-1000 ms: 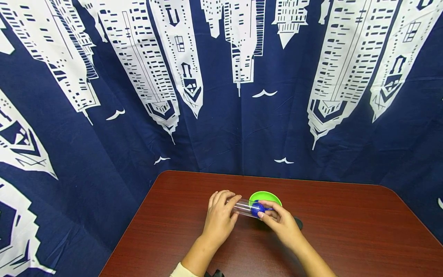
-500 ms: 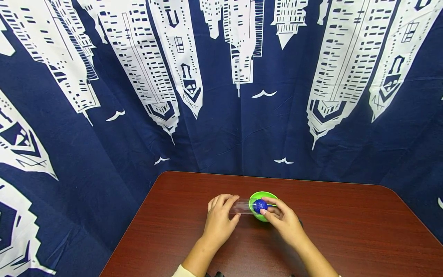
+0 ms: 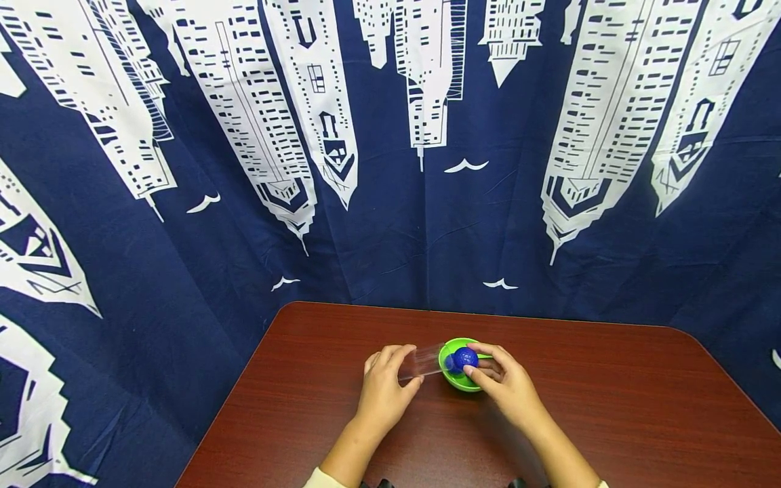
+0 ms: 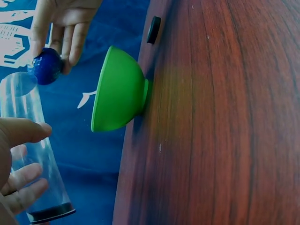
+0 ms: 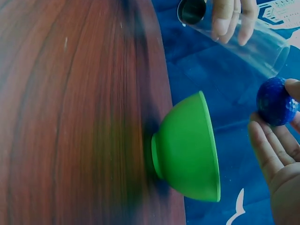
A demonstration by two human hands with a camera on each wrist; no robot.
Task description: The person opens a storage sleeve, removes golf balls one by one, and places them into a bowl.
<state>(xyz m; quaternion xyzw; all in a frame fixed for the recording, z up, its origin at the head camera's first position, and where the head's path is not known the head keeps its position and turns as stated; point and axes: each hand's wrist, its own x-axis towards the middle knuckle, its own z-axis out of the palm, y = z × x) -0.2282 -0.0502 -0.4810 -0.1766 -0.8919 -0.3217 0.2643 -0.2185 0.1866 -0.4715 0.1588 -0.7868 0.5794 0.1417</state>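
Ball (image 3: 466, 357): blue, pinched in right hand (image 3: 503, 381) fingertips, above green bowl (image 3: 459, 381) on bench (image 3: 610, 407).
Tube (image 3: 421, 362): clear, gripped by left hand (image 3: 384, 386); long axis tilted, mouth beside ball.
Nearer hand: right.

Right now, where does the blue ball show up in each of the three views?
Head: the blue ball sits low at centre, over the green bowl, held by the right hand.
Left wrist: blue ball in the upper left, at the clear tube's mouth.
Right wrist: blue ball at the right edge.
Shared landmark: the green bowl.
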